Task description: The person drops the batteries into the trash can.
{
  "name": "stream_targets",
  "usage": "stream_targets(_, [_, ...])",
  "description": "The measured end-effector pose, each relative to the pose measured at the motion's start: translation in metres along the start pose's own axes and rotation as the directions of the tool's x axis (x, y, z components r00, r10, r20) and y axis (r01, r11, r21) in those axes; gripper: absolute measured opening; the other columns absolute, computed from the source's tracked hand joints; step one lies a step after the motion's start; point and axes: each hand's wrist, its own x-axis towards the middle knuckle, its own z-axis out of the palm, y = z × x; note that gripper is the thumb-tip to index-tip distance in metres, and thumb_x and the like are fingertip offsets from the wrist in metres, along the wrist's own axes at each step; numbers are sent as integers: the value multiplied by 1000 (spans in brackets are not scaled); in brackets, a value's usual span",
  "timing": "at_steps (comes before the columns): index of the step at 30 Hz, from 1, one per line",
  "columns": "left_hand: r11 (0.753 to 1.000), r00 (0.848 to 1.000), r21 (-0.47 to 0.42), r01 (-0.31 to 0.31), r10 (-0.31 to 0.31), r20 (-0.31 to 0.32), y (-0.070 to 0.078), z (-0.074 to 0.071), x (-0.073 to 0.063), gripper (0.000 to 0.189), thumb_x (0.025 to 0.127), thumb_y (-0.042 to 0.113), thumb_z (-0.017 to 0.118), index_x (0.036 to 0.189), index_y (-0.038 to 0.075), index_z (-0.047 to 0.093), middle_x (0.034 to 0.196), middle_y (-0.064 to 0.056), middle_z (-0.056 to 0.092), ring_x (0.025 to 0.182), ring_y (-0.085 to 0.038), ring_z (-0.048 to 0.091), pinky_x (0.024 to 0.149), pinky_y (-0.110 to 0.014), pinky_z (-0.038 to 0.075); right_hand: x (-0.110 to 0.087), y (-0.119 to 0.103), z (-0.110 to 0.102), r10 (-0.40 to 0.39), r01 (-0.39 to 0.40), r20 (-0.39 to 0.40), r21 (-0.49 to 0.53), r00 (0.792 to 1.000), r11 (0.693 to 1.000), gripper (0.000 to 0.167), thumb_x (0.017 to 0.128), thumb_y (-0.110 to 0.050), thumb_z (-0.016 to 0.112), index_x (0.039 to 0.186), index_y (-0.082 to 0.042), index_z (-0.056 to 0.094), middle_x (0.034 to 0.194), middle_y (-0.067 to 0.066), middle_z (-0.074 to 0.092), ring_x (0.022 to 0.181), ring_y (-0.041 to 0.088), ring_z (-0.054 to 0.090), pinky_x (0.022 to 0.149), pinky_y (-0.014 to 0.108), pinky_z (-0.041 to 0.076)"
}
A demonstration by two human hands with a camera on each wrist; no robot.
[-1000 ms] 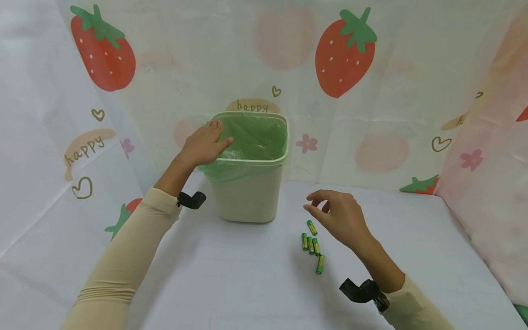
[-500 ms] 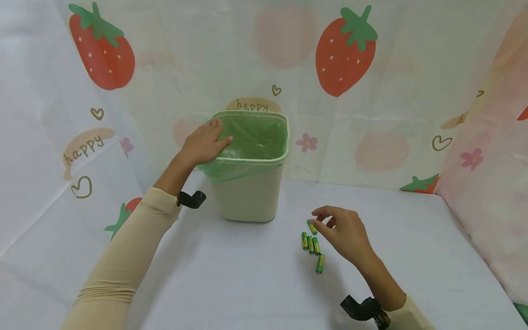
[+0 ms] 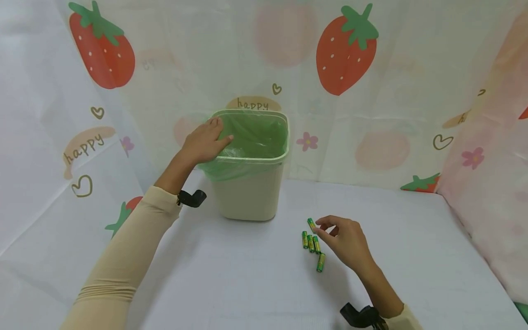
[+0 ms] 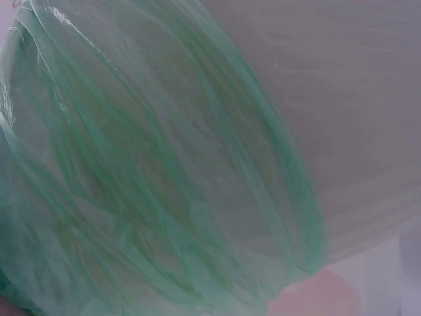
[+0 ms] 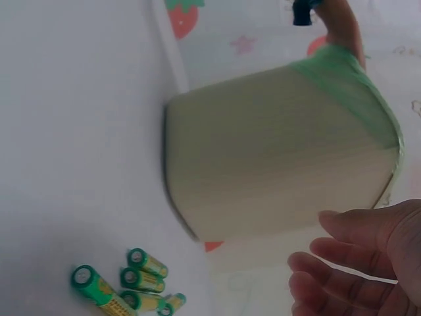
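Green and yellow-labelled: five batteries (image 3: pixel 311 244) lie on the white tablecloth (image 3: pixel 231 279), right of the bin and well apart from it. Three lie side by side. The nearest battery (image 3: pixel 321 262) sits slightly askew just below this row; the farthest battery (image 3: pixel 311 223) lies tilted just above it.

My right hand (image 3: pixel 346 238) is over the farthest battery, thumb tip overlapping its lower end in the head view. In the right wrist view my thumb and fingers are loosely bent, a gap between them and nothing held; the batteries there are clear of my fingertips.

My left hand (image 3: pixel 203 143) rests on the left rim of the cream bin (image 3: pixel 249 195), thumb extended over the opening. Fingertips partly hidden; I cannot tell whether they clamp the rim.

A translucent green bag (image 3: pixel 257 137) lines the bin, folded over the rim outside. Behind stands a sheet (image 3: pixel 231 68) printed with strawberries, hearts and "happy".
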Motion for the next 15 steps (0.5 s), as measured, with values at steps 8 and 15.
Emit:
stream_targets(8, [1000, 1000, 0, 0, 0, 8, 0, -1, 0, 76, 111, 44, 31, 159, -9, 5, 167, -26, 0, 155, -37, 0, 125, -52, 7, -1, 15, 9, 45, -45, 8, 3, 999, 999, 15, 90, -15, 80, 103, -8, 79, 86, 0, 73, 65, 11, 60, 50, 25, 46])
stream_targets(15, [1000, 1000, 3, 7, -7, 14, 1, -2, -1, 76, 111, 45, 31, 160, -7, 3, 167, -25, -1, 155, -37, 0, 125, -53, 7, -1, 27, 16, 105, -105, 53, -16, 993, 994, 15, 90, -18, 79, 102, -8, 79, 87, -1, 73, 71, 13, 63, 53, 28, 48])
